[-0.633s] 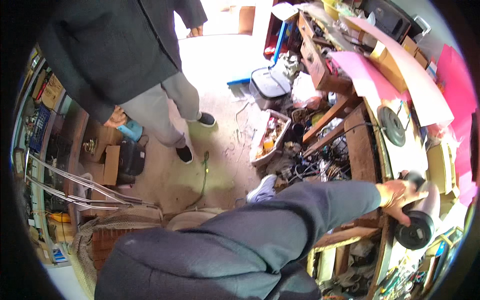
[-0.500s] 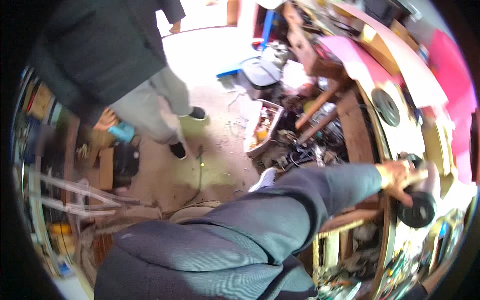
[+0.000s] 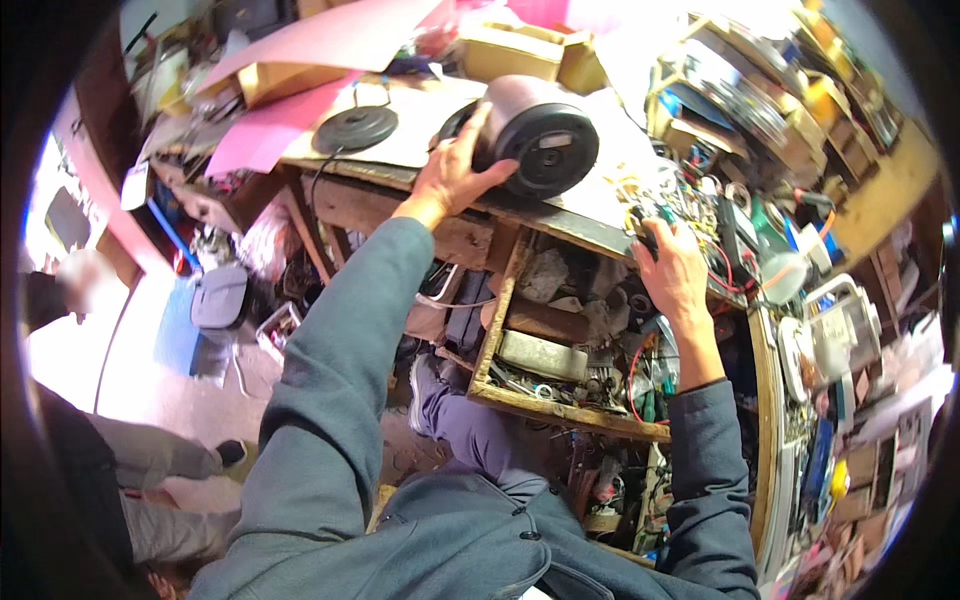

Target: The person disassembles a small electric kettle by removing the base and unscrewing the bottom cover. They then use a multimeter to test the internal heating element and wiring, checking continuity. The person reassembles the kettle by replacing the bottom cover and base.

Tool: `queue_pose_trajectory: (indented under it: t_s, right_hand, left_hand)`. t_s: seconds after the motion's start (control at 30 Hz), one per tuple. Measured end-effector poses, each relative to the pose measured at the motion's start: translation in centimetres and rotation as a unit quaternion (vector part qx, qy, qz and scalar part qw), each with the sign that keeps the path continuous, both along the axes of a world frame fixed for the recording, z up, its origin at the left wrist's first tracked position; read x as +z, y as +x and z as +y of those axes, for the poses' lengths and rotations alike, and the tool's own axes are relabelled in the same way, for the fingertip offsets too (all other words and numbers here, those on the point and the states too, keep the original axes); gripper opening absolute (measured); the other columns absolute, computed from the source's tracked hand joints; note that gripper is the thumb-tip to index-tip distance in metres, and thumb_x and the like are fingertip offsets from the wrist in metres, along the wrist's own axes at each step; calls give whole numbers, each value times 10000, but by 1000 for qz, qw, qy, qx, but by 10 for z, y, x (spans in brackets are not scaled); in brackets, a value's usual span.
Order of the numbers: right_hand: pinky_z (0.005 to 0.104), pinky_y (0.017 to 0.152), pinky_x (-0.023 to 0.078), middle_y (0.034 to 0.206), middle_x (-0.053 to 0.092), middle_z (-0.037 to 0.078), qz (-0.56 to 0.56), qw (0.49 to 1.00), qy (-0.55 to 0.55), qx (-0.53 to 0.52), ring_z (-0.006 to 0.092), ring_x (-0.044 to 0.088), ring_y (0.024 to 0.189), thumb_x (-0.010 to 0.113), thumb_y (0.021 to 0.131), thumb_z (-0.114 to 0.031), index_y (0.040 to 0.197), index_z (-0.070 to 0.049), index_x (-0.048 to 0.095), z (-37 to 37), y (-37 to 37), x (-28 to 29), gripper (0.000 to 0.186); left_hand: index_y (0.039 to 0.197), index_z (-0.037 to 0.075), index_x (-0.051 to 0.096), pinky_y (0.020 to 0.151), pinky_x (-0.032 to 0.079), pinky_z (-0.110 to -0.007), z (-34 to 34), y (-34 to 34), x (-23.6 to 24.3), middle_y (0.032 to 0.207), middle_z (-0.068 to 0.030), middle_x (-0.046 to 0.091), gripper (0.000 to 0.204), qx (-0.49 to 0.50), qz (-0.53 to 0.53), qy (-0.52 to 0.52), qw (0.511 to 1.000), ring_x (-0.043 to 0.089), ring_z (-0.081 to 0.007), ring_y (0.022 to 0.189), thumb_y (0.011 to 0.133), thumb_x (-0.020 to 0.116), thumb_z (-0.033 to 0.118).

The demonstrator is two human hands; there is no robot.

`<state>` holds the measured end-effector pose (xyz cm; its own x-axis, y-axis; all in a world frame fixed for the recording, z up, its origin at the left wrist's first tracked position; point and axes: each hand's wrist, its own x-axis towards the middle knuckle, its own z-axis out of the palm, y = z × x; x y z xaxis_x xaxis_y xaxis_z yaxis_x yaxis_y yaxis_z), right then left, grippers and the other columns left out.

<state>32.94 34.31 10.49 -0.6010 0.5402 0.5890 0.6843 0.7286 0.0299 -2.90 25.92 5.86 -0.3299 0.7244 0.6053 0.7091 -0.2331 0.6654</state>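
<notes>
An electric kettle (image 3: pixel 553 150) lies on its side on the workbench, its pale metallic body pointing away and its round black underside facing me. My left hand (image 3: pixel 452 178) grips it at its left side, thumb against the black bottom rim. To its left rests a flat black round kettle base (image 3: pixel 356 129) with a cord. My right hand (image 3: pixel 676 268) is at the bench's front edge, right of the kettle, beside a heap of small tools and wires. Its fingers are bent around a small dark thing that I cannot make out.
Below the bench top, an open wooden drawer (image 3: pixel 560 408) holds scrap parts and a grey block. Pink sheets (image 3: pixel 330 45) and a cardboard box (image 3: pixel 510 52) lie behind the kettle. A grey bin (image 3: pixel 220 298) stands on the floor at left, near another person's legs (image 3: pixel 165 450).
My view has swung right to face the bench, so the other person now shows at the far left. My right hand has come into view among the tools. My left hand remains on the kettle.
</notes>
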Motion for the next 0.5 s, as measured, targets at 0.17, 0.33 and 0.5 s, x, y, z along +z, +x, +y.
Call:
queue_pose_trajectory:
  t_s: [0.17, 0.33, 0.5]
  right_hand:
    - [485, 883, 539, 1060, 653, 197, -14, 1000, -25, 11, 401, 652, 1009, 687, 950, -176, 1274, -109, 662, 52, 4, -4, 332]
    - [476, 930, 543, 1176, 692, 222, -69, 996, -54, 21, 402, 674, 1091, 589, 977, -139, 1322, -114, 630, 71, -6, -10, 349]
    - [492, 871, 562, 1077, 736, 216, 29, 993, -98, 53, 397, 721, 979, 646, 991, -308, 1360, -177, 623, 67, 8, 1, 392]
  left_hand:
    - [1661, 64, 257, 1166, 432, -477, -7, 2, 13, 1379, -348, 621, 1149, 1, 7, -5, 1000, 594, -453, 1334, 828, 718, 707]
    - [1647, 54, 290, 1176, 426, -469, -11, 7, 23, 1417, -340, 599, 1118, 35, 43, -49, 997, 571, -442, 1368, 832, 708, 694]
    - [1680, 77, 174, 1187, 400, -488, -10, 13, 24, 1437, -364, 569, 1116, 61, 55, -105, 991, 542, -475, 1381, 862, 643, 674]
